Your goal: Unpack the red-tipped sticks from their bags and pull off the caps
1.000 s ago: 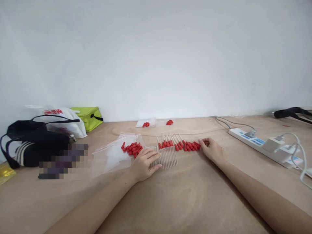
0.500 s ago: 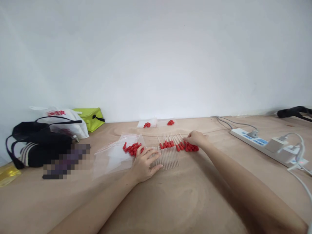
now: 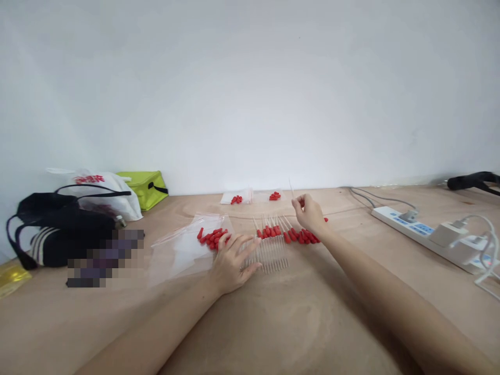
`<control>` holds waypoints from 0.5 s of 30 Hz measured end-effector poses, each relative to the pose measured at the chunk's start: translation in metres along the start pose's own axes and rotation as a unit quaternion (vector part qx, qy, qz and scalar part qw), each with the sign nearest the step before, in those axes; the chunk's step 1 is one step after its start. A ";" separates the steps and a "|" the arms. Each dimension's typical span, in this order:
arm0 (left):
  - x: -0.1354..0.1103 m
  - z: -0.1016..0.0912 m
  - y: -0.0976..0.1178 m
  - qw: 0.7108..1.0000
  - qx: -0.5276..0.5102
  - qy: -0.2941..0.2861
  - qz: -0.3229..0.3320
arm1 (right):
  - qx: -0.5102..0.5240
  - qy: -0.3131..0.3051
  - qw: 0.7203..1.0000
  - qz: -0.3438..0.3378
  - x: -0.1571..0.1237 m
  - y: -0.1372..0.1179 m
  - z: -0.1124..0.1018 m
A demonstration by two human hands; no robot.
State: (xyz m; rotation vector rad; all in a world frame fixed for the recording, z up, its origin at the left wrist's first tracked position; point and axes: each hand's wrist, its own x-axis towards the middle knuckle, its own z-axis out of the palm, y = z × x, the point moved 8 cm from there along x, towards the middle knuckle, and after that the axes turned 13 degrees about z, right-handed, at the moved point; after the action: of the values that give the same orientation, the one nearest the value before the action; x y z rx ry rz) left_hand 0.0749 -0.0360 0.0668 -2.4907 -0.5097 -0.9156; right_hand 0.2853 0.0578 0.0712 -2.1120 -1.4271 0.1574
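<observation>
My left hand lies palm down with fingers apart, at the left end of a row of clear glass droppers. Its fingertips are beside a heap of red rubber bulbs on clear plastic bags. My right hand is closed in a pinch, raised over the right side of the row. From its fingers a thin clear dropper points upward; its lower end is hidden in the hand. Below that hand, more red-bulbed droppers lie with their thin stems pointing away.
At the back lie two small clear bags with red bulbs. A white power strip with plugs and cables is at right. On the left are a black bag, a white plastic bag, a lime-green bag and a blurred-out item.
My right hand has lifted from the red bulbs at the right and moved slightly left, now with a thin dropper upright in its fingers. My left hand has stayed in place.
</observation>
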 end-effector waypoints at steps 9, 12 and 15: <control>0.002 -0.004 0.015 0.997 0.020 0.027 0.072 | 0.094 0.090 0.900 -0.415 -0.143 -0.023 0.001; 0.001 0.002 0.016 0.997 0.005 0.005 0.081 | 0.118 0.074 0.893 -0.427 -0.145 -0.023 0.000; 0.001 0.004 0.022 0.994 0.023 0.002 0.107 | 0.125 0.061 0.886 -0.441 -0.145 -0.028 0.001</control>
State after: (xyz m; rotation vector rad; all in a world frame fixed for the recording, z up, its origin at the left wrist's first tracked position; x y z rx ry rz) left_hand 0.0881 -0.0525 0.0592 -2.4438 -0.2521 -0.8158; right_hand 0.2008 -0.0627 0.0540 -1.0882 -2.0058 -0.1441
